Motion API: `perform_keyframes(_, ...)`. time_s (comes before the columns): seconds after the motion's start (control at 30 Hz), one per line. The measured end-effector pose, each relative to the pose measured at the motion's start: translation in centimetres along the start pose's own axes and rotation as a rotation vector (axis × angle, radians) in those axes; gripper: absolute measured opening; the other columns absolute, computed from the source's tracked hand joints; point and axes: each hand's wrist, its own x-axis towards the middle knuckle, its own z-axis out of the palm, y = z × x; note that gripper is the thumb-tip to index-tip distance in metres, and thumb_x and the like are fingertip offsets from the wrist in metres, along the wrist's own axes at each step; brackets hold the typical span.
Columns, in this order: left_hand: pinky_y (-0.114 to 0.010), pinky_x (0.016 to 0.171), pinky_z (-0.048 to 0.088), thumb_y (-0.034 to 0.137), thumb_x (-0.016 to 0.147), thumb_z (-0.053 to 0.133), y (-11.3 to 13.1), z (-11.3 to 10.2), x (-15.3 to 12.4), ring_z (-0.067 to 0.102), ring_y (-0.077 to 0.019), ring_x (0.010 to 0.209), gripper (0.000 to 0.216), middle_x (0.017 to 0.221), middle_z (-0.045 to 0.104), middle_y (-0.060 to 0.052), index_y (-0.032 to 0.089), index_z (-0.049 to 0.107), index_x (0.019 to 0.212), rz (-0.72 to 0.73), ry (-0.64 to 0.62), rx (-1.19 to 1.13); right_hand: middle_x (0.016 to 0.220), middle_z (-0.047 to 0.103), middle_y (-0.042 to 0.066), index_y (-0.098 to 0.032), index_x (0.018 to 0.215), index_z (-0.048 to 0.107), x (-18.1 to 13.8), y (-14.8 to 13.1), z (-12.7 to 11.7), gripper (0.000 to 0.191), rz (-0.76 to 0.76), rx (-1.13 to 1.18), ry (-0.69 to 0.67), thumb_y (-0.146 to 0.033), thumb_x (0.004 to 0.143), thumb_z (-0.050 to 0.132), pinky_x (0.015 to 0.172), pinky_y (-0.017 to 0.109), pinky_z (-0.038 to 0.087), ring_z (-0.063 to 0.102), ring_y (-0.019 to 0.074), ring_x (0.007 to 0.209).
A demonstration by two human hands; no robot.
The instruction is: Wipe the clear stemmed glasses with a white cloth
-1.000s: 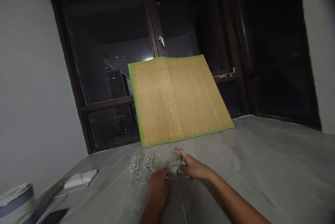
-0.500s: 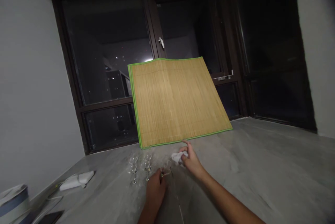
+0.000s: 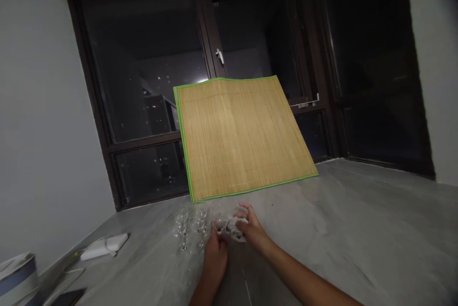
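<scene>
My left hand (image 3: 215,254) is closed round the lower part of a clear stemmed glass (image 3: 219,222), whose bowl shows faintly above the fingers. A crumpled white cloth (image 3: 235,231) is pinched in my right hand (image 3: 253,232), some of whose fingers stretch out past it. The cloth is close against the right side of the glass; exact contact is too blurred to tell. Left of my hands, more clear stemmed glasses (image 3: 183,232) (image 3: 202,229) stand upright on the grey marbled surface (image 3: 304,244).
A bamboo mat (image 3: 243,139) with green edging leans against the dark-framed window (image 3: 143,58) behind the glasses. At the left lie a white bundled object (image 3: 104,246), a dark flat device (image 3: 68,297) and a blue-and-white round container (image 3: 17,277).
My right hand has moved slightly left and down, bringing the cloth in beside the glass. The glass in my left hand now sits more upright and a little farther left.
</scene>
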Motion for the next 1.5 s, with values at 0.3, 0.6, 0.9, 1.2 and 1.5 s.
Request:
perform_keyframes(0.3, -0.033, 0.100, 0.042, 0.017, 0.088, 0.039, -0.2, -0.6, 0.0, 0.061, -0.0224, 0.115, 0.055, 0.131, 0.064, -0.009, 0.020, 0.048, 0.142, 0.079, -0.072, 0.469, 0.097, 0.061, 0.001, -0.028, 0.124, 0.033, -0.4, -2.4, 0.3, 0.056, -0.239, -0.192, -0.009, -0.028, 0.074, 0.058, 0.056, 0.025, 0.045, 0.054, 0.0118, 0.060)
perform_keyframes(0.6, -0.033, 0.104, 0.041, 0.023, 0.091, 0.037, 0.1, -0.9, 0.0, 0.058, -0.0208, 0.120, 0.052, 0.134, 0.063, -0.007, 0.019, 0.049, 0.142, 0.178, -0.049, 0.368, 0.099, 0.062, 0.004, -0.022, 0.125, 0.043, 1.4, -3.0, -3.3, 0.054, -0.421, -0.570, 0.207, -0.013, 0.072, 0.049, 0.082, 0.031, 0.048, 0.061, 0.0187, 0.088)
perform_keyframes(0.9, -0.032, 0.110, 0.037, 0.023, 0.089, 0.039, -0.7, -0.6, 0.2, 0.053, -0.0194, 0.129, 0.053, 0.138, 0.059, -0.008, 0.016, 0.049, 0.141, 0.151, -0.055, 0.227, 0.090, 0.065, 0.001, -0.023, 0.114, 0.046, 1.2, -3.8, -2.6, 0.050, -0.208, -0.266, -0.007, -0.019, 0.065, 0.056, 0.056, 0.023, 0.042, 0.055, 0.0132, 0.063)
perform_keyframes(1.2, -0.036, 0.106, 0.042, 0.020, 0.086, 0.042, -0.4, -0.6, 0.1, 0.059, -0.0221, 0.120, 0.050, 0.132, 0.064, -0.007, 0.020, 0.056, 0.134, 0.204, -0.055, 0.183, 0.104, 0.068, 0.003, -0.024, 0.123, 0.047, 0.4, -4.5, -2.8, 0.056, -0.127, -0.317, -0.247, -0.022, 0.068, 0.061, 0.055, 0.020, 0.039, 0.058, 0.0118, 0.067)
perform_keyframes(1.5, -0.034, 0.100, 0.046, 0.019, 0.085, 0.042, -0.1, -0.4, -0.1, 0.062, -0.0209, 0.109, 0.049, 0.120, 0.068, -0.009, 0.017, 0.057, 0.132, 0.215, -0.103, 0.172, 0.083, 0.065, -0.003, -0.022, 0.107, 0.051, 0.5, -3.4, -2.7, 0.045, -0.253, -0.483, -0.254, -0.009, 0.065, 0.056, 0.066, 0.023, 0.044, 0.060, 0.0141, 0.072)
